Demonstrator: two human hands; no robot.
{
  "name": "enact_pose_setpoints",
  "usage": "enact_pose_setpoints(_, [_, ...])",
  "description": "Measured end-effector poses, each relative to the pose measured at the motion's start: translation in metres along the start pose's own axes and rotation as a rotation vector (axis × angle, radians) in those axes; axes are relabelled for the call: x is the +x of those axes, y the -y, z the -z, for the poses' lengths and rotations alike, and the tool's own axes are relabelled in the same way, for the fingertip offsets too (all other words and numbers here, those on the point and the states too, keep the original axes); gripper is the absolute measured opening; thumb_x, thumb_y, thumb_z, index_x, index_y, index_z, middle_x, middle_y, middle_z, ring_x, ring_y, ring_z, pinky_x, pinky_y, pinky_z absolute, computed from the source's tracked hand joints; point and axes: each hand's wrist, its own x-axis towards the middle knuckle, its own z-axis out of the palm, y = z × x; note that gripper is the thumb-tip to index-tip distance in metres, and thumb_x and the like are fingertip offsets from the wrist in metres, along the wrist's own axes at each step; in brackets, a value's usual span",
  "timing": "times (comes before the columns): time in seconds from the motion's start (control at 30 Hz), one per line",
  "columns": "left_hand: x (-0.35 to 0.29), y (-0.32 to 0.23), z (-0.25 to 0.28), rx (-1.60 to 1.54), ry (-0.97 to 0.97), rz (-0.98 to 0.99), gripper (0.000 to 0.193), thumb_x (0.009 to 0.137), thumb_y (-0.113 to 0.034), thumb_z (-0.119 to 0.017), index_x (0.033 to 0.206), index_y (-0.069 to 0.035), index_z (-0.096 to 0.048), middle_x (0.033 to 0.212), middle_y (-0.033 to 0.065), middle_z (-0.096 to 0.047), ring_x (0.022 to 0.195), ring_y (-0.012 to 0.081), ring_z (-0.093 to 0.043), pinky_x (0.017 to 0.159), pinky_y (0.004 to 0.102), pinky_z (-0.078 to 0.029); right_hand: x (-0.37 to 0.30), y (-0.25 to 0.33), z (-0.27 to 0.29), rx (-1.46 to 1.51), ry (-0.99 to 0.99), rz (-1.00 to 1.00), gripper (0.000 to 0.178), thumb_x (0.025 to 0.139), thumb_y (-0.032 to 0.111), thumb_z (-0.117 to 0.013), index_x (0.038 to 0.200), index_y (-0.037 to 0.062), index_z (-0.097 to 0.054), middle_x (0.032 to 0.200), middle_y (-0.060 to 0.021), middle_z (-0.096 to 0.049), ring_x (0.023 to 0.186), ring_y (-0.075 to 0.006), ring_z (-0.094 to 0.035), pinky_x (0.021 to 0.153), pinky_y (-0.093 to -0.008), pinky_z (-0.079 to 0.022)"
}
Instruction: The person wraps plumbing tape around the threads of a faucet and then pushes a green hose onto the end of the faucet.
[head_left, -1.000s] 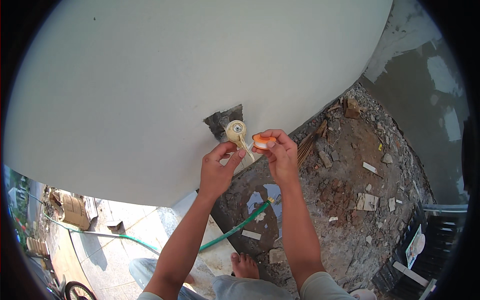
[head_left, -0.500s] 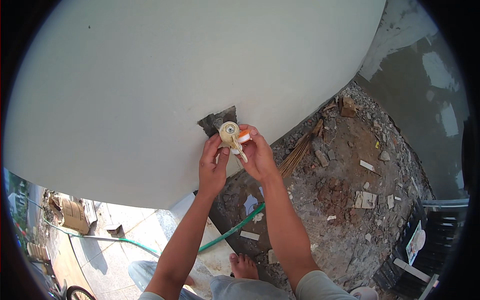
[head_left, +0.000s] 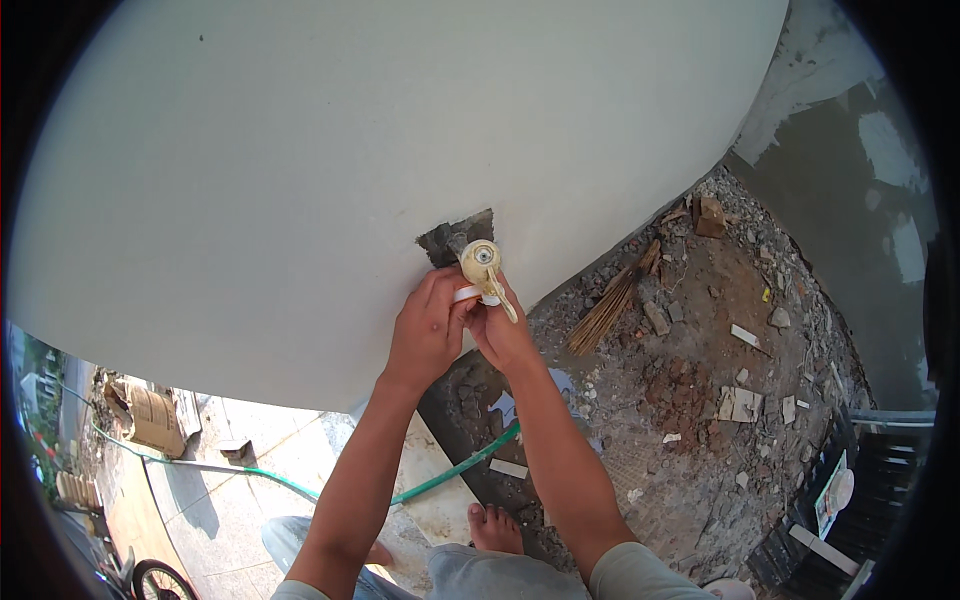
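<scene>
A cream-coloured tap [head_left: 481, 258] with a lever handle juts from a rough dark patch [head_left: 455, 237] cut into the pale wall. My left hand [head_left: 424, 327] is closed at the tap's left side, pinching a small white and orange roll of thread seal tape [head_left: 466, 293] between thumb and fingers. From the right, my right hand [head_left: 506, 336] closes around the lower part of the tap, just below the lever. Its fingertips are partly hidden behind the tap and my left hand. A bit of white shows at the tap's lower end, between the hands.
A smooth pale wall [head_left: 300, 180] fills the upper view. Rubble-strewn ground [head_left: 690, 400] lies to the right, with a straw broom [head_left: 607, 312] against the wall's foot. A green hose [head_left: 458, 468] crosses by my feet. A torn cardboard box [head_left: 152, 418] is at the far left.
The tape roll has gone from my right hand at the tap's right side to my left hand at its left. My right hand has moved in beneath the tap. The view has shifted slightly.
</scene>
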Motion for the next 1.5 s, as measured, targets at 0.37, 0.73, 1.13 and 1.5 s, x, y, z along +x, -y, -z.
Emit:
enact_pose_setpoints(0.37, [-0.011, -0.007, 0.023, 0.301, -0.144, -0.277, 0.029, 0.082, -0.004, -0.078, 0.111, -0.008, -0.074, 0.107, 0.0069, -0.072, 0.101, 0.0277, -0.069, 0.089, 0.0404, -0.053, -0.038, 0.032, 0.009, -0.524, -0.225, 0.135, 0.014, 0.106, 0.011, -0.054, 0.117, 0.0042, -0.060, 0.088, -0.0033, -0.067, 0.066, -0.0082, -0.061, 0.059, -0.0231, -0.047])
enact_pose_setpoints(0.73, [-0.020, -0.046, 0.032, 0.387, -0.230, -0.470, 0.023, 0.075, -0.005, -0.084, 0.095, -0.015, -0.077, 0.088, -0.0049, -0.070, 0.092, 0.0151, -0.067, 0.099, 0.0476, -0.039, -0.081, 0.037, -0.007, -0.612, -0.160, 0.467, 0.018, 0.100, 0.002, -0.060, 0.119, -0.0007, -0.059, 0.093, -0.0053, -0.066, 0.080, -0.0090, -0.062, 0.071, -0.0248, -0.052])
enact_pose_setpoints(1.13, [-0.016, -0.076, 0.016, 0.044, -0.034, -0.505, 0.036, 0.077, -0.011, -0.075, 0.112, -0.005, -0.072, 0.106, 0.0080, -0.074, 0.099, 0.0234, -0.071, 0.085, 0.0370, -0.054, -0.133, 0.070, -0.019, -0.908, 0.145, 0.661, 0.058, 0.080, 0.002, -0.081, 0.134, -0.0048, -0.060, 0.126, -0.0190, -0.063, 0.110, -0.0239, -0.069, 0.096, -0.0372, -0.060])
enact_pose_setpoints(1.5, [-0.011, -0.083, 0.023, 0.078, -0.014, -0.455, 0.046, 0.078, 0.001, -0.078, 0.121, -0.007, -0.066, 0.118, 0.0097, -0.074, 0.098, 0.0239, -0.070, 0.084, 0.0353, -0.054, -0.110, 0.077, 0.014, -0.689, -0.043, 0.547, 0.042, 0.086, -0.004, -0.077, 0.126, -0.0081, -0.062, 0.113, -0.0155, -0.071, 0.102, -0.0212, -0.073, 0.092, -0.0342, -0.062])
